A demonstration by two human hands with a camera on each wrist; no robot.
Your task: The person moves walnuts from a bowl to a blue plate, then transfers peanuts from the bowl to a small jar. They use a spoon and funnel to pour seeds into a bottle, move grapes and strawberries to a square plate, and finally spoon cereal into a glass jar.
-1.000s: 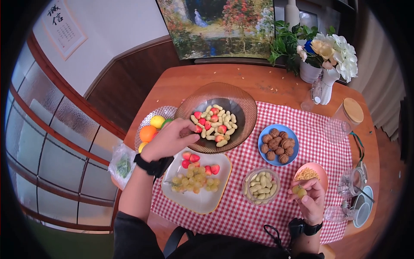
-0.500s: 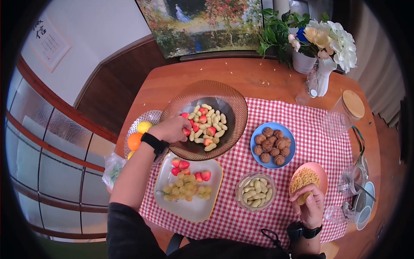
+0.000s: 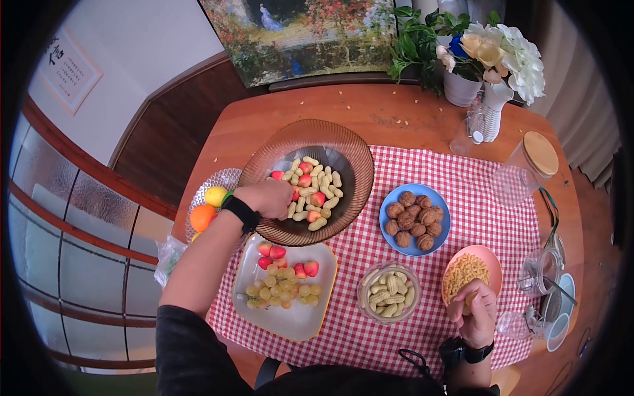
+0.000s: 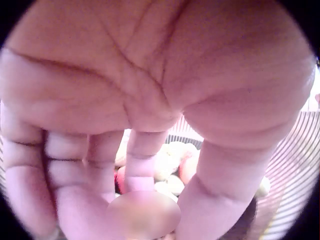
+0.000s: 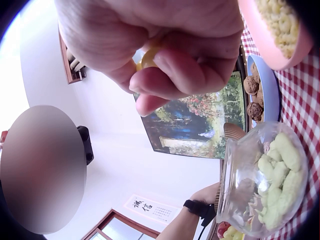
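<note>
A brown bowl [image 3: 360,165] lies beneath the left hand [image 3: 267,197], which reaches lower into it than a second ago; fingers bent, any hold hidden. Beyond that hand, a wall poster [image 5: 153,210] reads "誠信". The right hand [image 3: 474,309] curls closely round at least one grape [image 5: 149,59].

Head view facing down, close wrist views, left also showing bowl [image 3: 356,155]

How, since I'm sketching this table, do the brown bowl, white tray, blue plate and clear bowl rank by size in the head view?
1. Brown bowl
2. White tray
3. Blue plate
4. Clear bowl, only somewhat smaller
</note>
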